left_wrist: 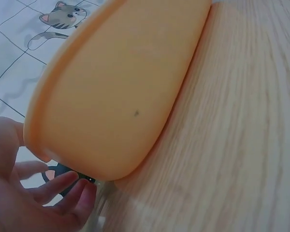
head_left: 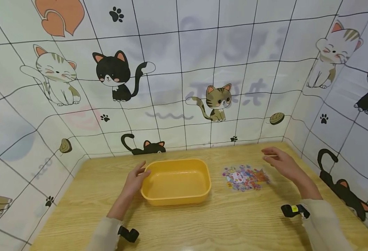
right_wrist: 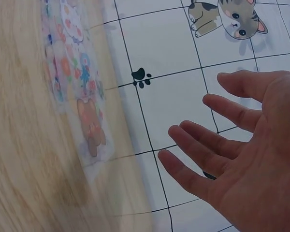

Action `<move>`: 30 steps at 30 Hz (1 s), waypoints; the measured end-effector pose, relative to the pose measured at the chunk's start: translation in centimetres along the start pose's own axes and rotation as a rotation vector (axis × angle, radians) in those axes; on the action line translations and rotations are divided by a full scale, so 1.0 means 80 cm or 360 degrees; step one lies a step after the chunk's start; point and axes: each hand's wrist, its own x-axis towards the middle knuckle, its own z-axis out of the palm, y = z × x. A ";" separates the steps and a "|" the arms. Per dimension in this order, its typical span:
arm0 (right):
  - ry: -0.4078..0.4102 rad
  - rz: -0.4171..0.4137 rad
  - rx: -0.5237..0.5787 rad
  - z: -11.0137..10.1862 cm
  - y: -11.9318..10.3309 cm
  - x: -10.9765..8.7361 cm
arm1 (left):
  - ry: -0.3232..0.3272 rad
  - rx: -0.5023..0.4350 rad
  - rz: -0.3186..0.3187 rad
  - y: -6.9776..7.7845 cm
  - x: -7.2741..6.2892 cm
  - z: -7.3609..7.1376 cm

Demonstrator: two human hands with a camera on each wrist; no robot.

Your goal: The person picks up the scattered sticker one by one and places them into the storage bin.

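A yellow rectangular plastic basin stands on the wooden table, with nothing seen inside it. At its left end my left hand holds the rim, thumb over the edge and fingers outside. In the left wrist view, the fingers of the left hand bend beside the corner of the basin. To the right of the basin lies a clear, flat sheet or pouch of colorful cartoon stickers. My right hand hovers just right of it; in the right wrist view its fingers are spread and hold nothing.
The wooden table meets a white wall covering with grid lines and cartoon cats at the back and sides. A small dark camera is strapped to each wrist, over light sleeves.
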 end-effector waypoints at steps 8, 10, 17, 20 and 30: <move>-0.0018 0.0043 -0.0028 0.006 0.014 -0.003 | 0.0056 -0.0002 0.0149 -0.001 -0.009 0.003; -0.0029 0.0047 -0.0044 0.009 0.017 -0.003 | 0.0084 -0.0020 0.0137 -0.001 -0.011 0.003; -0.0052 0.0093 -0.0100 0.013 0.023 -0.007 | 0.0097 0.0011 0.0103 -0.001 -0.013 0.002; -0.0050 0.0114 -0.0137 0.011 0.026 -0.009 | 0.0090 0.0033 0.0107 -0.001 -0.010 0.004; -0.0181 0.0108 -0.0339 0.019 0.040 0.003 | 0.0155 0.0101 0.0148 -0.001 -0.003 0.005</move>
